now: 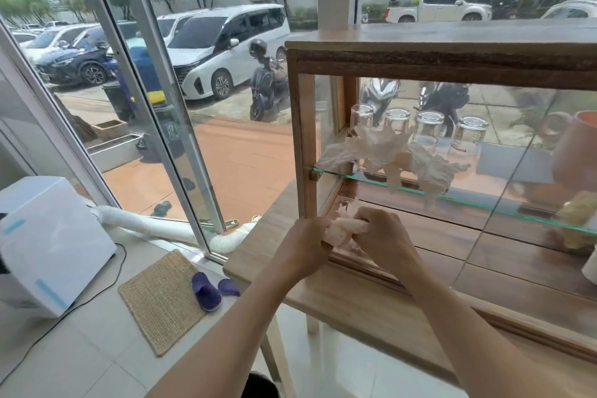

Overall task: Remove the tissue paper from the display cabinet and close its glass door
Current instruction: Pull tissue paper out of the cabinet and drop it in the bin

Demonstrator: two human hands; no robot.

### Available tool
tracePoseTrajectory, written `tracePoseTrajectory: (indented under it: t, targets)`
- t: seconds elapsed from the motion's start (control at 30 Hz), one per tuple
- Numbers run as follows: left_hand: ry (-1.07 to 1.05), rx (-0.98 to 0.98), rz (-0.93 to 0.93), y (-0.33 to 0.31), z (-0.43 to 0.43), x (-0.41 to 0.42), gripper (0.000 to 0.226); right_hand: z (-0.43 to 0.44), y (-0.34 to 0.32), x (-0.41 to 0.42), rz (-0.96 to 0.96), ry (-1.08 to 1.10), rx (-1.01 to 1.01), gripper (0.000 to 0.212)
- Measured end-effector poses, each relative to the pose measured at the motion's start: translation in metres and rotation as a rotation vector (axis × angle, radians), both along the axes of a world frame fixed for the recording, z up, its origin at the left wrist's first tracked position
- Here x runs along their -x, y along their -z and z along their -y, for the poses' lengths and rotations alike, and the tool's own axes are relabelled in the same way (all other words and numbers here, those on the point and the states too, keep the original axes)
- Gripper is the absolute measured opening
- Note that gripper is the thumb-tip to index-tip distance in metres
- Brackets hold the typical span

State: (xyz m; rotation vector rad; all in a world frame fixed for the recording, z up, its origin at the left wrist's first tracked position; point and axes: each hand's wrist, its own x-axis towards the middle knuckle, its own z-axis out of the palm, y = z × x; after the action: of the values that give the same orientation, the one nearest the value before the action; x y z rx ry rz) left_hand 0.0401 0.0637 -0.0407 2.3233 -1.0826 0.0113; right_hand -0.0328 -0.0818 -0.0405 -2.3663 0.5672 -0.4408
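The wooden display cabinet (303,139) with glass sides stands on a wooden table (258,249). Both my hands are together in front of its lower left corner. My left hand (307,247) and my right hand (382,236) are each closed on one crumpled wad of tissue paper (344,229). More crumpled tissue paper (387,152) lies spread on the glass shelf (484,203) inside. The lower wooden rail of the glass door (452,296) runs just under my hands, out from the cabinet's base. I cannot tell how far the door stands open.
Several upturned drinking glasses (429,129) stand on the shelf behind the tissue, with a terracotta jug (578,155) at the right. On the floor to the left are a woven mat (161,300), purple slippers (206,291), a white appliance (48,245) and its hose (155,223).
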Motion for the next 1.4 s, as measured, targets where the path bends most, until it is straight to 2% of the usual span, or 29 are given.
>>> tracePoseTrajectory:
  t: [0.23, 0.43, 0.57, 0.67, 0.83, 0.97, 1.0, 1.07, 1.13, 1.23, 1.3, 1.4]
  targets:
    - [-0.056, 0.124, -0.023, 0.003, -0.056, 0.005, 0.003, -0.044, -0.007, -0.005, 0.049, -0.192, 0.001, 0.004]
    - [-0.205, 0.109, -0.028, 0.005, -0.112, -0.006, 0.033, -0.098, -0.006, -0.025, 0.025, -0.33, -0.08, 0.007]
    - [-0.317, 0.145, -0.09, 0.01, -0.155, -0.011, 0.039, -0.139, 0.0, -0.039, 0.014, -0.43, -0.216, 0.005]
    - [-0.392, 0.144, -0.127, 0.018, -0.188, -0.013, 0.032, -0.171, 0.009, -0.051, 0.0, -0.484, -0.264, 0.012]
    - [-0.497, 0.13, -0.159, 0.037, -0.24, -0.016, 0.035, -0.219, 0.029, -0.074, -0.085, -0.549, -0.279, 0.004]
    - [-0.579, 0.096, -0.213, 0.062, -0.277, -0.022, 0.013, -0.251, 0.054, -0.091, -0.165, -0.579, -0.33, 0.015]
    - [-0.601, 0.092, -0.228, 0.069, -0.284, -0.023, 0.014, -0.257, 0.061, -0.094, -0.194, -0.581, -0.327, 0.019]
    - [-0.645, 0.095, -0.261, 0.082, -0.296, -0.022, 0.016, -0.267, 0.074, -0.1, -0.238, -0.598, -0.317, 0.013]
    - [-0.698, 0.104, -0.325, 0.094, -0.305, -0.02, 0.01, -0.275, 0.09, -0.107, -0.277, -0.595, -0.314, 0.005]
    - [-0.774, 0.133, -0.423, 0.121, -0.315, -0.017, 0.018, -0.283, 0.116, -0.116, -0.352, -0.627, -0.294, 0.007]
    - [-0.84, 0.143, -0.513, 0.141, -0.32, -0.015, 0.005, -0.284, 0.14, -0.122, -0.41, -0.622, -0.322, 0.009]
    - [-0.976, 0.142, -0.649, 0.181, -0.321, -0.015, 0.024, -0.283, 0.189, -0.133, -0.517, -0.592, -0.378, 0.021]
